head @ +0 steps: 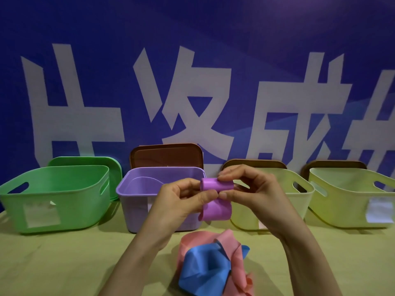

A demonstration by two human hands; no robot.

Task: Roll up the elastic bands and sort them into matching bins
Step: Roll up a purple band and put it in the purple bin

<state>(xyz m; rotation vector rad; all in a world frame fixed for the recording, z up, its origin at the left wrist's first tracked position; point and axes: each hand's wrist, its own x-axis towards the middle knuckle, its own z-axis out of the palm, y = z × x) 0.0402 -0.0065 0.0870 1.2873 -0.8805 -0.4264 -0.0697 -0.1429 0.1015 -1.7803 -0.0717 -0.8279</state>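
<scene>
Holding the purple band (215, 184) in the air just before the purple bin (132, 189): partly rolled, long axis running left to right, open end facing left, loose tail hanging down. Pinched at both ends, left grip (179, 201) and right grip (254, 189) each clenched on it. Right end hidden behind fingers; below on the bench (64, 263), pink band (230, 240) and blue band (203, 268) heaped together, cut off at the bottom edge.

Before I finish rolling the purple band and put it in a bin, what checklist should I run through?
1. Grip: left hand and right hand both pinch the purple band: ok.
2. Fully rolled: not ok, a tail hangs below the roll.
3. Purple bin open, just behind the hands: ok.
4. Bin contents: cannot tell, partly hidden.
5. Pink band and blue band rolled: not ok, loose on the table.
</scene>
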